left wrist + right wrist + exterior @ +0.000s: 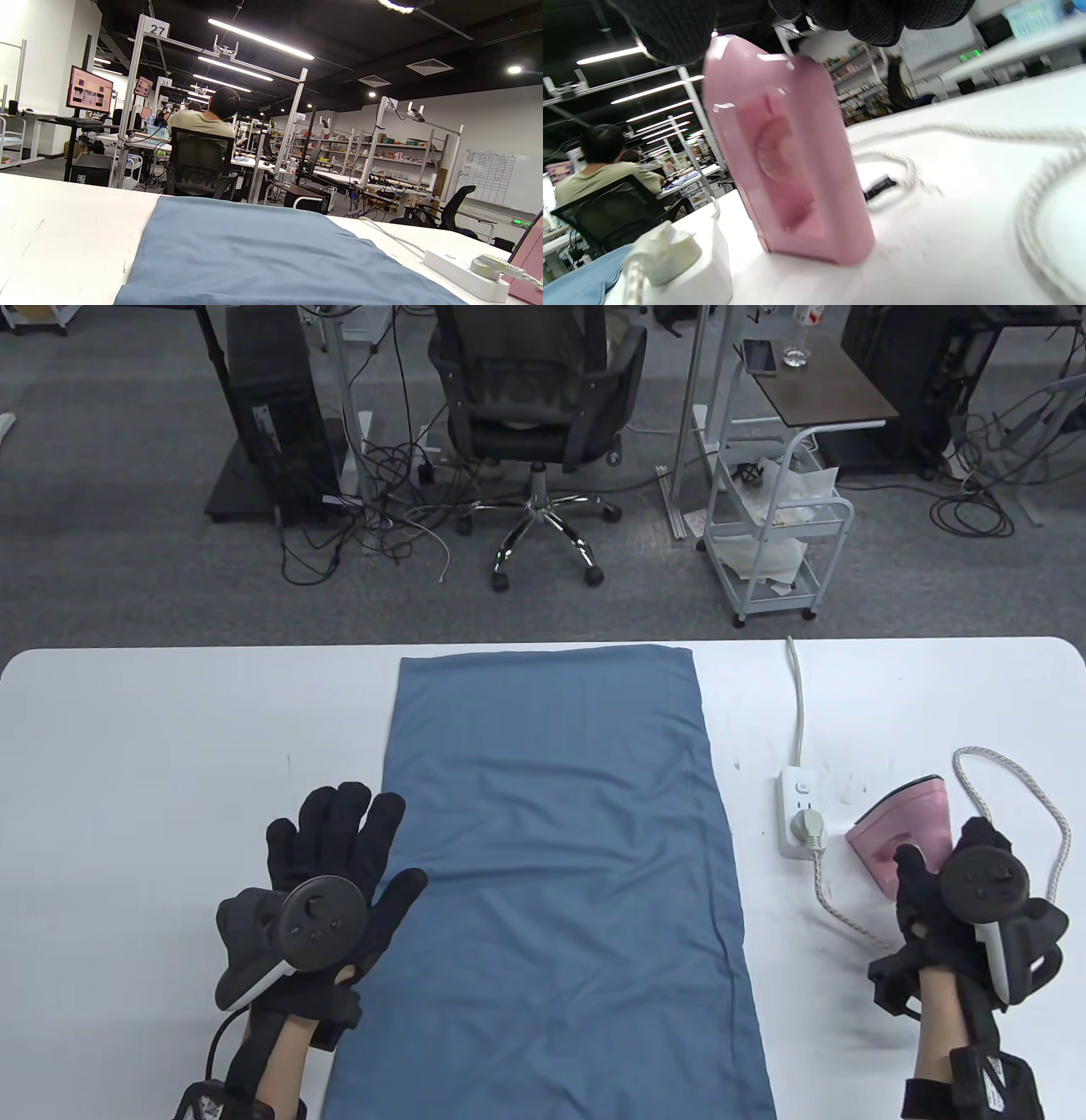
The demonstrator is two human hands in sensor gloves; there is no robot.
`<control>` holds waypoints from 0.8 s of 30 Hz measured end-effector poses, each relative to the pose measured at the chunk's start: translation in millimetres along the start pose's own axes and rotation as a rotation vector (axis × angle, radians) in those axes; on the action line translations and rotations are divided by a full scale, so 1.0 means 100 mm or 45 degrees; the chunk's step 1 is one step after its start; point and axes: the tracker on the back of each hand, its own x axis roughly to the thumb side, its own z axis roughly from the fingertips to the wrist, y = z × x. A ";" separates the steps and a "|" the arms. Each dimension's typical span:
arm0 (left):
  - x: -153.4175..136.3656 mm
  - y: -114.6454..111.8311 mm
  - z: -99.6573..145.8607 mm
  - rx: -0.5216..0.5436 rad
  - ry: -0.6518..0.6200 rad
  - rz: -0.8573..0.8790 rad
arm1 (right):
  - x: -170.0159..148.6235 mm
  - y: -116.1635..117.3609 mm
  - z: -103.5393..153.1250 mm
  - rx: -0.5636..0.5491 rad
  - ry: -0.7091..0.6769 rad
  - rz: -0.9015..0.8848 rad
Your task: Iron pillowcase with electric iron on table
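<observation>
Right hand [967, 891] fingers are wrapping the heavy, rigid pink iron [901, 831] by its top; left hand [339, 857] fingers are lying spread wide, pinning the limp pillowcase [560, 848] edge beneath.

Your left hand [339, 865], lower left of the table view, lies flat with fingers spread. Your right hand [950, 891], lower right, has its fingers curled forward.
</observation>
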 end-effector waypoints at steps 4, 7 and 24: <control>-0.02 -0.03 -0.02 -0.013 0.012 -0.008 | -0.25 0.19 -0.10 0.125 0.122 -0.185; -0.03 -0.05 -0.03 -0.022 0.020 -0.017 | -0.34 0.28 -0.14 0.161 0.157 -0.248; -0.08 -0.09 -0.06 -0.056 0.058 -0.055 | -0.39 0.59 -0.34 0.220 0.220 -0.419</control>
